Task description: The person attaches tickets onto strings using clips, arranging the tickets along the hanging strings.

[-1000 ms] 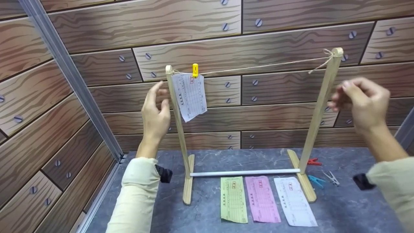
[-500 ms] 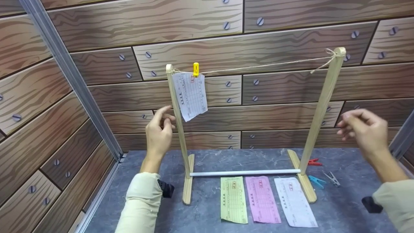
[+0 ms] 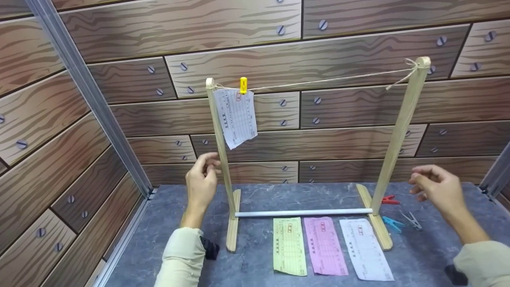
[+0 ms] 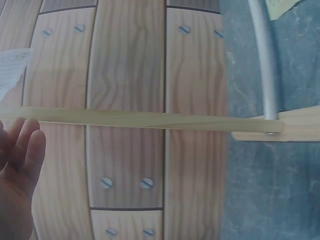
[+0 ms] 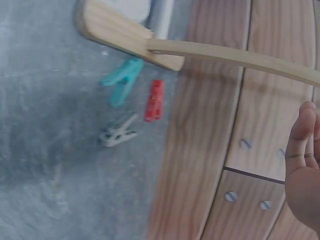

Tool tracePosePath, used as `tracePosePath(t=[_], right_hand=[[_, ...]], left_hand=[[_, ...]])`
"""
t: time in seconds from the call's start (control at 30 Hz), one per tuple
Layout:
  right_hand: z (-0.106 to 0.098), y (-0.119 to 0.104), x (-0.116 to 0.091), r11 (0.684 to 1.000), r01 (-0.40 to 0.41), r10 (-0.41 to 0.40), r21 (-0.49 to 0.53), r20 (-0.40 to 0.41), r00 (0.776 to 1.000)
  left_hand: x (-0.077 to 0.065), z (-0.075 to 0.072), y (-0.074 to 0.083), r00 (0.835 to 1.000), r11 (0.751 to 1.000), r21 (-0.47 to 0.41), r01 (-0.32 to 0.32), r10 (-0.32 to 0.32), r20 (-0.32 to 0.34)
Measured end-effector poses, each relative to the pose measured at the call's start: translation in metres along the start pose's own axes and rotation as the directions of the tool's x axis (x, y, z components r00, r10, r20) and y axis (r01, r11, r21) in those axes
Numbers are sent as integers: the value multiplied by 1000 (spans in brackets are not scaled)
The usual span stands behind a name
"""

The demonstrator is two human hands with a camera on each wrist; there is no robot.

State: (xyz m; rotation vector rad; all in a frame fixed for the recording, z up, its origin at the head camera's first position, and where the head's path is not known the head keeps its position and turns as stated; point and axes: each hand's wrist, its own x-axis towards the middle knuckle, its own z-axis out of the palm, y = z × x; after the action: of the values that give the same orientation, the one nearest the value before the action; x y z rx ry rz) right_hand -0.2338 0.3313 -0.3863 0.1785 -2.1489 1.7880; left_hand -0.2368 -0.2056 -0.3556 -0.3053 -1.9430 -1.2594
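A yellow clothespin (image 3: 243, 85) pins a white printed slip (image 3: 236, 117) to the string (image 3: 330, 79) of a wooden stand, close to its left post (image 3: 220, 139). My left hand (image 3: 202, 181) is just left of that post, fingers loosely bent and holding nothing. To the right of the right post (image 3: 400, 139), my right hand (image 3: 440, 189) hangs in the air with loosely curled fingers and nothing in them. Below it on the table lie a red clothespin (image 5: 154, 101), a blue clothespin (image 5: 123, 81) and a grey clothespin (image 5: 119, 132).
In front of the stand's white crossbar (image 3: 303, 213) lie a green slip (image 3: 289, 247), a pink slip (image 3: 326, 246) and a white slip (image 3: 366, 250), side by side on the grey table (image 3: 255, 265). A wood-patterned wall (image 3: 338, 151) rises behind.
Both hands have come down from beside the upper posts, the left staying close to its post. The pinned slip, the flat slips and the loose clothespins have stayed in place.
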Motion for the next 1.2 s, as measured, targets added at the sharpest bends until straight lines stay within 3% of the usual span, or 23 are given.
tracePosePath(t=[0.3,0.63,0.8,1.03,1.13,1.2], right_hand=[[-2,35,-16,971,-104,108,-216,8,994],[-8,65,-29,919,-214,246,-330,59,967],[-11,82,-33,865,-238,312,-441,103,944],[-10,105,-39,794,-311,454,-522,168,875],[-6,111,-41,774,-302,458,-557,163,874],[-3,114,-41,757,-254,431,-602,167,887]], left_hand=[[-32,4,-18,993,993,2,117,-117,7],[-63,10,-32,961,960,-37,278,-277,22],[-79,16,-40,919,920,-11,391,-390,65],[-102,28,-47,863,879,57,473,-476,168],[-112,37,-46,841,872,31,489,-480,251],[-119,45,-45,825,871,3,492,-467,318]])
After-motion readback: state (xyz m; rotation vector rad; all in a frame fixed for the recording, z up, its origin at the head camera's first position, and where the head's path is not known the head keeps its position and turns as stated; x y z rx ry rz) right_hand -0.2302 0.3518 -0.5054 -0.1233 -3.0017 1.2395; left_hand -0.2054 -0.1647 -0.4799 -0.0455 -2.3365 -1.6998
